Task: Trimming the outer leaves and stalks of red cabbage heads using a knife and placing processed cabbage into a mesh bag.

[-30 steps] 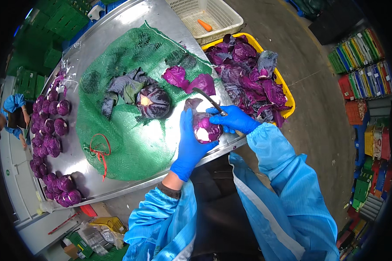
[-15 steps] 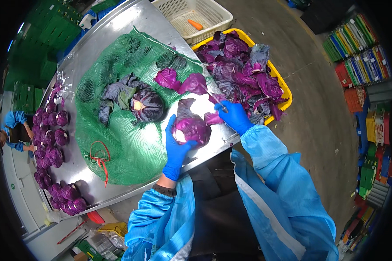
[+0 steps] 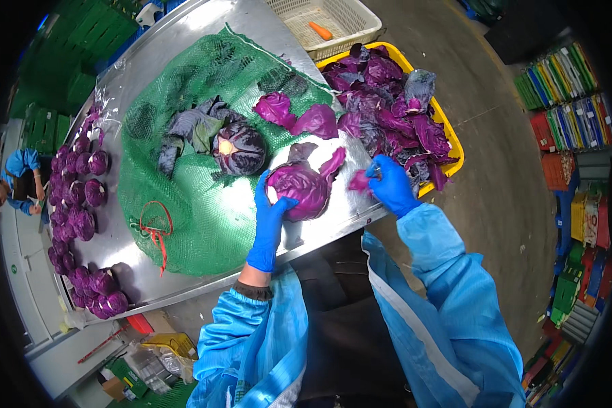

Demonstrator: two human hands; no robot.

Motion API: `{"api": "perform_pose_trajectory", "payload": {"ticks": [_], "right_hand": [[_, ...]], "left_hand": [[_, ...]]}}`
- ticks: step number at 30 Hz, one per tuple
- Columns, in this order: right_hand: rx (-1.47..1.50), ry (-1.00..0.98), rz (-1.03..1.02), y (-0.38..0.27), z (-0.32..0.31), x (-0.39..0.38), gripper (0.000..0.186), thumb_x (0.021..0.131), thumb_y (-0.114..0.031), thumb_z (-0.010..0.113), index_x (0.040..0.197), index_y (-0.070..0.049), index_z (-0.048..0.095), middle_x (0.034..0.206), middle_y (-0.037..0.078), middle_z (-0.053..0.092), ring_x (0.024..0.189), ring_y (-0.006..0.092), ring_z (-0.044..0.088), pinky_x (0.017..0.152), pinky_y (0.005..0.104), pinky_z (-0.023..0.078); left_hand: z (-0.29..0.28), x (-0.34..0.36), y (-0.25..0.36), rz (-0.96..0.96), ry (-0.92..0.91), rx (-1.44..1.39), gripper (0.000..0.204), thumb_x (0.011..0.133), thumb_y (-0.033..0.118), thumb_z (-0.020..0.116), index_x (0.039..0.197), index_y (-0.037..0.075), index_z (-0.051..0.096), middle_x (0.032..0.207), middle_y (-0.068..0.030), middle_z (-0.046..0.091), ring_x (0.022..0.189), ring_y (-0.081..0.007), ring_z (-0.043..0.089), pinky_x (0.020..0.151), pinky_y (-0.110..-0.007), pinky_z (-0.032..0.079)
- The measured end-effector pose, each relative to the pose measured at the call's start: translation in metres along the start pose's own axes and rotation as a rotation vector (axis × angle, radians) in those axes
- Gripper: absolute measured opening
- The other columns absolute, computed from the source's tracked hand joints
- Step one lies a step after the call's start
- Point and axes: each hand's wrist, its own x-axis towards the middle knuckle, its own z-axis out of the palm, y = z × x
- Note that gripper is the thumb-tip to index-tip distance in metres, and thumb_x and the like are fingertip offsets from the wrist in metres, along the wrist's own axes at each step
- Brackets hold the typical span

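Note:
My left hand (image 3: 270, 212), in a blue glove, is wrapped round the left side of a peeled red cabbage (image 3: 304, 192) near the table's front edge. A loose flap of leaf (image 3: 332, 164) sticks out from the cabbage's right side. To the right, apart from it, my gloved right hand (image 3: 394, 187) is closed on a torn purple cabbage leaf piece (image 3: 360, 181). Whether it also grips a tool is hidden. An unpeeled cabbage (image 3: 239, 148) with dark outer leaves (image 3: 196, 129) lies beyond my left hand on a green mesh bag (image 3: 190, 224).
Several peeled cabbages (image 3: 81, 224) line the left of the metal table (image 3: 132, 255). A yellow crate (image 3: 453, 139) of purple leaves stands at the right edge. Behind it a pale basket (image 3: 299, 20) holds a carrot (image 3: 320, 30). Another person (image 3: 24, 180) is at far left.
My right hand has drawn right, away from the cabbage, with the leaf piece. The slim metal tool seen in it before no longer shows clearly. My left hand still holds the cabbage.

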Motion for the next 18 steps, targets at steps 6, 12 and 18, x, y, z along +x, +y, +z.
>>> {"api": "perform_pose_trajectory", "payload": {"ticks": [6, 12, 18], "right_hand": [[0.084, -0.108, -0.253, -0.114, 0.030, 0.010, 0.056, 0.082, -0.024, 0.078, 0.130, -0.005, 0.055, 0.126, 0.012, 0.060, 0.108, 0.0193, 0.061, 0.093, 0.0314, 0.048], [0.326, -0.181, -0.001, -0.100, 0.043, -0.007, 0.048, 0.087, -0.013, 0.073, 0.127, 0.004, 0.054, 0.121, 0.012, 0.061, 0.111, 0.0155, 0.058, 0.096, 0.0295, 0.047], [-0.111, 0.131, -0.195, -0.035, 0.029, 0.003, 0.047, 0.091, -0.041, 0.064, 0.126, -0.010, 0.059, 0.082, 0.013, 0.071, 0.069, 0.0211, 0.069, 0.062, 0.0349, 0.054]], "left_hand": [[0.022, 0.000, 0.014, 0.414, -0.118, 0.496, 0.097, 0.057, 0.003, 0.076, 0.145, 0.005, 0.034, 0.138, -0.0153, 0.042, 0.128, -0.0315, 0.042, 0.111, -0.039, 0.033], [0.041, -0.020, -0.007, 0.328, 0.066, 0.513, 0.111, 0.059, 0.021, 0.087, 0.147, -0.001, 0.024, 0.141, -0.0207, 0.034, 0.131, -0.0354, 0.038, 0.110, -0.043, 0.034], [0.045, -0.008, 0.004, 0.332, 0.000, 0.713, 0.118, 0.056, 0.029, 0.091, 0.147, -0.002, 0.023, 0.140, -0.0219, 0.037, 0.128, -0.0364, 0.042, 0.108, -0.044, 0.037]]}}
